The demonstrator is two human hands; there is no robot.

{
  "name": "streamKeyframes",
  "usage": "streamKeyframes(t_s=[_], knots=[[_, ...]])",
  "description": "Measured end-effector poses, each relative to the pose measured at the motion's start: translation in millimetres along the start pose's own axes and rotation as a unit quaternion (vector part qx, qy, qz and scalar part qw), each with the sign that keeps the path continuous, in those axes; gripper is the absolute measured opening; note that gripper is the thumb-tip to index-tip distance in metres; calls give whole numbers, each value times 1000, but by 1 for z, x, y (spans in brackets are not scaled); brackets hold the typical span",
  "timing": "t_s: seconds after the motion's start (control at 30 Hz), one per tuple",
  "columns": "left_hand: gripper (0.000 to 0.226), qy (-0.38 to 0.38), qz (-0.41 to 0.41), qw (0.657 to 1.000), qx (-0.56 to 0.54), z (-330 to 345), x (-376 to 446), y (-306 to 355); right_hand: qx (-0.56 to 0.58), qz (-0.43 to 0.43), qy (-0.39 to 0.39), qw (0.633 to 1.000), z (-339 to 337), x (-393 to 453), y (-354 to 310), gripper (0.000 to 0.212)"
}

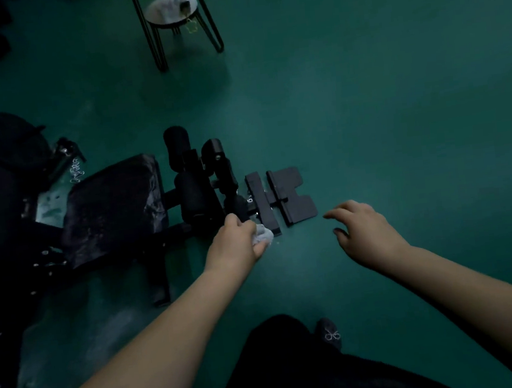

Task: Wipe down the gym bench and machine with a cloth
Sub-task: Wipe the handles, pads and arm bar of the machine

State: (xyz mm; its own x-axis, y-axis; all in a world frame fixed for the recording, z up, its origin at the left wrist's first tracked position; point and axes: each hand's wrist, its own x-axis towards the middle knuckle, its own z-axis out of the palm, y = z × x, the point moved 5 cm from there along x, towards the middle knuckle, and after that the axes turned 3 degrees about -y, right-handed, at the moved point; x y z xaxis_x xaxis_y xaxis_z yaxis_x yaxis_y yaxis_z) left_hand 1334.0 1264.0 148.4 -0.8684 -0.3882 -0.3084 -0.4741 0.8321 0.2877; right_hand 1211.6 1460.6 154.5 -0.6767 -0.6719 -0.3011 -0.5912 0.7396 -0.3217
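Note:
A black gym bench stands on the green floor at the left, its padded seat shiny and creased. Black foam rollers sit at its near end, and a flat black foot plate lies on the floor to their right. My left hand grips a crumpled grey cloth and holds it against the lowest roller, beside the base of the foot plate. Over the bare floor to the right of the plate hovers my right hand, fingers loosely spread and holding nothing.
A small round table on black hairpin legs stands further back, with white items on its lower shelf. More dark machine parts fill the left edge. My dark-clothed leg and shoe are at the bottom. Green floor spreads to the right.

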Motion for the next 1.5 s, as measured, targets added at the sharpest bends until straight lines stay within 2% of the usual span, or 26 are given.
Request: streamKeyframes(t_s=[0.13,0.3,0.53,0.87,1.2,1.33,1.5], knots=[[43,-9,-42,999,20,-18,47,8,-29,-40,-20,999,-22,59,13,41],[37,7,-101,991,82,-42,122,3,-63,-85,-45,993,-47,148,19,42],[30,16,-180,983,39,-72,223,-15,-83,-140,-63,985,-98,276,18,41],[38,78,-259,963,10,-128,331,-33,-66,-183,-82,977,-147,430,24,40],[40,109,-399,909,-44,-176,483,-23,-125,-348,-118,921,-221,638,25,40],[42,121,-434,889,-78,-196,533,-16,-143,-385,-127,903,-257,712,21,40],[44,150,-471,864,-101,-213,564,-25,-150,-421,-156,881,-269,776,-2,39]])
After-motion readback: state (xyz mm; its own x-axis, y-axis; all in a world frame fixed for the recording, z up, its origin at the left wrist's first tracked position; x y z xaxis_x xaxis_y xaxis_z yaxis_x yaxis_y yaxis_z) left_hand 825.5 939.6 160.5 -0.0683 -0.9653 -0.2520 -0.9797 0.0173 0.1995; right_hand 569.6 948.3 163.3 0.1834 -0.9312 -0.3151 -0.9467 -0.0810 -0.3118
